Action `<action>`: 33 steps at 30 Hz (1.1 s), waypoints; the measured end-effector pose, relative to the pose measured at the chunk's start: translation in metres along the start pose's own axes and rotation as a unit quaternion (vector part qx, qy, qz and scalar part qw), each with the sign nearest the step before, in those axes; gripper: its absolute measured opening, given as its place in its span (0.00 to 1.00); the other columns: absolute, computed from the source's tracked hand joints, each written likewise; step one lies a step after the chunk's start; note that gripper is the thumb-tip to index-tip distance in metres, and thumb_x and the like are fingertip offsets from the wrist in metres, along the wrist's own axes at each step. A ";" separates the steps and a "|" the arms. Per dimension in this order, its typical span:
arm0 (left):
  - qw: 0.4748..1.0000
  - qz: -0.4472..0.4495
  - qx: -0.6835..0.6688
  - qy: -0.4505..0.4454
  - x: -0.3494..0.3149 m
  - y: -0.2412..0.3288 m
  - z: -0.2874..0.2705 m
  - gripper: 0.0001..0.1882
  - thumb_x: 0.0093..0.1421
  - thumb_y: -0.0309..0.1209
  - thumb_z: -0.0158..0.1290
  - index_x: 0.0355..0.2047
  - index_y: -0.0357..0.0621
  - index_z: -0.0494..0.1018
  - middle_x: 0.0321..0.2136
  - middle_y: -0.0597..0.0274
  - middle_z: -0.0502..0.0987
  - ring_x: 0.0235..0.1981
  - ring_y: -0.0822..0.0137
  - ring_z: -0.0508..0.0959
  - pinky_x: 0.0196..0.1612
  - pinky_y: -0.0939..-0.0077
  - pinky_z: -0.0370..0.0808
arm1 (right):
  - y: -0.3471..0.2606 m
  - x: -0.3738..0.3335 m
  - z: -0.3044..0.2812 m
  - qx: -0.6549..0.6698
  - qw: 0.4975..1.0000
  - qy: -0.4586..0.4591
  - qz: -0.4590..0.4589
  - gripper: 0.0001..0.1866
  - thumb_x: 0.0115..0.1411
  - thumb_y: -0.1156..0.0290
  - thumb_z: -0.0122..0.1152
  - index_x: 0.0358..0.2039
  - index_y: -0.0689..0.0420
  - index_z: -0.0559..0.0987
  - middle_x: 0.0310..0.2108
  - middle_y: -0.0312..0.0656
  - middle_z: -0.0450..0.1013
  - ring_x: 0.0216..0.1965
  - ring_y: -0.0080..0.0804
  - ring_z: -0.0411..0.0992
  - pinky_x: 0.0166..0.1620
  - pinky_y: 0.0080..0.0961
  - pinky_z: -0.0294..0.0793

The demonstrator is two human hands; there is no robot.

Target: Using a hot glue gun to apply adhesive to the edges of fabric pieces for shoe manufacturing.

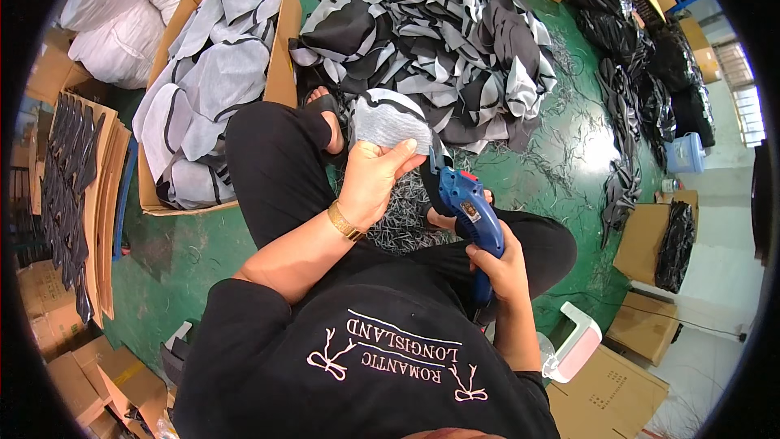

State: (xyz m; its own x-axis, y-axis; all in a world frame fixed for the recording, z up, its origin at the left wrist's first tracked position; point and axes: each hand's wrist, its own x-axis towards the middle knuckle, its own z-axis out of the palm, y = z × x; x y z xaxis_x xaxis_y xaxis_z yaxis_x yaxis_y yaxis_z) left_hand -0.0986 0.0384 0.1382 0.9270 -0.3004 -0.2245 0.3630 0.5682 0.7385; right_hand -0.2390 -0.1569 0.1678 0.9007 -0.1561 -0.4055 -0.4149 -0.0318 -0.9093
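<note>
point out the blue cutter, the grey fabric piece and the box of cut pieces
blue cutter (470,213): head view, on its blue body, in the right hand
grey fabric piece (388,123): head view, middle of the grey face
cardboard box (283,49): head view, on its right wall

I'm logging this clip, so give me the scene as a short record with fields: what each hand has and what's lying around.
left hand: left hand pinches a grey fabric piece with a black edge
right hand: right hand grips a blue handheld cutter, its tip at the piece's edge
ahead: heap of black and grey fabric pieces on the green floor
left side: cardboard box filled with grey pieces
under the hands: dark trimmings
</note>
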 end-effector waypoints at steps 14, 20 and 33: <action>0.998 -0.017 -0.063 -0.013 -0.002 0.000 0.004 0.15 0.60 0.22 0.51 0.48 0.44 0.69 0.43 0.63 0.76 0.43 0.69 0.77 0.47 0.72 0.75 | 0.003 0.003 -0.002 0.060 0.998 -0.017 0.020 0.23 0.45 0.77 0.62 0.44 0.65 0.70 0.25 0.37 0.69 0.21 0.23 0.69 0.25 0.21 0.70; 0.999 -0.019 -0.044 -0.019 -0.002 -0.002 0.002 0.15 0.60 0.22 0.52 0.48 0.44 0.69 0.43 0.63 0.76 0.43 0.69 0.77 0.46 0.71 0.76 | 0.005 0.004 -0.003 0.060 0.998 -0.014 0.011 0.22 0.45 0.77 0.62 0.43 0.65 0.70 0.25 0.37 0.69 0.21 0.24 0.69 0.25 0.21 0.70; 1.000 -0.002 0.017 -0.020 -0.007 0.002 0.001 0.06 0.59 0.23 0.54 0.36 0.34 0.75 0.32 0.61 0.78 0.32 0.72 0.79 0.39 0.75 0.79 | -0.008 0.009 -0.009 0.105 0.993 -0.046 0.033 0.21 0.46 0.75 0.63 0.42 0.65 0.72 0.27 0.37 0.70 0.21 0.23 0.69 0.25 0.20 0.71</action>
State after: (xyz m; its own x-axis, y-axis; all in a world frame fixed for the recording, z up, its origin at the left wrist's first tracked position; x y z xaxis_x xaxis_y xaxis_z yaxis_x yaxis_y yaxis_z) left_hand -0.1039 0.0409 0.1418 0.9205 -0.3342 -0.2024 0.3631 0.5408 0.7588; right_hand -0.2284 -0.1668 0.1724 0.8841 -0.0605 -0.4634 -0.4466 0.1828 -0.8759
